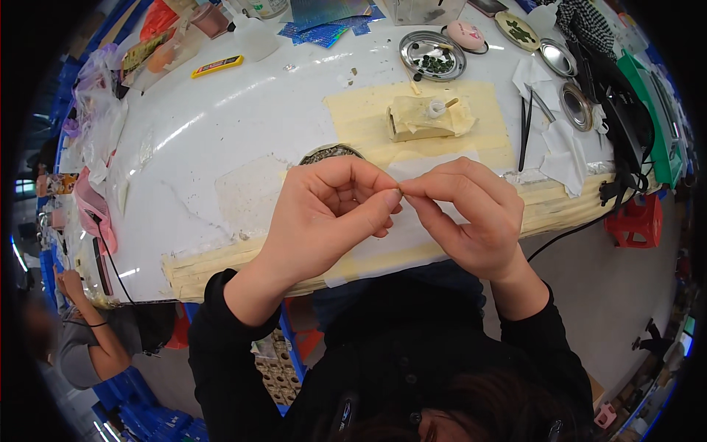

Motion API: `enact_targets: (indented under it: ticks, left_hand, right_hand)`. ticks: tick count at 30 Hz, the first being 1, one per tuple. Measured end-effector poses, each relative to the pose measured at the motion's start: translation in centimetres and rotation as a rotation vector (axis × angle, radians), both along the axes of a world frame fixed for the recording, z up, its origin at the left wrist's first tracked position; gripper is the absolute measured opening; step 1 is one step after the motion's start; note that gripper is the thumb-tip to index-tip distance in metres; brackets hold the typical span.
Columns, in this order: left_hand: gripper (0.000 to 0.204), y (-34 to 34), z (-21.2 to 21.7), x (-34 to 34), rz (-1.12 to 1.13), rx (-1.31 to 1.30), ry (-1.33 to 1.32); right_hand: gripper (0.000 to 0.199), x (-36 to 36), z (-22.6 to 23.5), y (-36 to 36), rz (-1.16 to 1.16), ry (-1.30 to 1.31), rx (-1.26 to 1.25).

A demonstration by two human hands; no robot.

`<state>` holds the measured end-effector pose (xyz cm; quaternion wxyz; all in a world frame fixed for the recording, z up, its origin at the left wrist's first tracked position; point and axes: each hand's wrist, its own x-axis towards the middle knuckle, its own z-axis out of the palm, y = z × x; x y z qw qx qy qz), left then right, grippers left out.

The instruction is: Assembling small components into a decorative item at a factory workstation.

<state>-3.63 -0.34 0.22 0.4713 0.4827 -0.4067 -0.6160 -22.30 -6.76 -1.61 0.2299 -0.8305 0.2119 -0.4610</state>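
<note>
Over the table's front edge, my left hand [324, 214] and my right hand [471, 214] meet fingertip to fingertip. Both pinch thumb against forefinger around one tiny thing, too small and too covered to name. Behind my left hand shows part of a round dish [331, 152] of small greyish bits. A white sheet [401, 247] lies under my hands on the tabletop. Beyond my right hand stands a cream tape-covered block [423, 121] with a small white cup [436, 109] and a short stick on top.
At the back, a round metal tray [432, 55] holds small dark green pieces. Black tweezers [526, 131] lie at the right, near white tissues [564, 158] and metal lids. A yellow cutter knife [217, 66] lies back left. Another person's arm [96, 324] is at the left edge.
</note>
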Motion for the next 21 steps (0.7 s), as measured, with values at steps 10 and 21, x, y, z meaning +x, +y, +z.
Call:
enact_targets:
  ticks: [10,21]
  left_hand:
    - [0.009,0.3,-0.8,-0.6,0.107,-0.613,-0.615]
    - [0.01,0.5,-0.9,-0.8,0.143,-0.633,-0.594]
  right_hand:
    - [0.018,0.1,0.1,0.5,-0.014,0.008,0.078]
    - [0.019,0.5,0.0,0.8,0.009,-0.067,0.124]
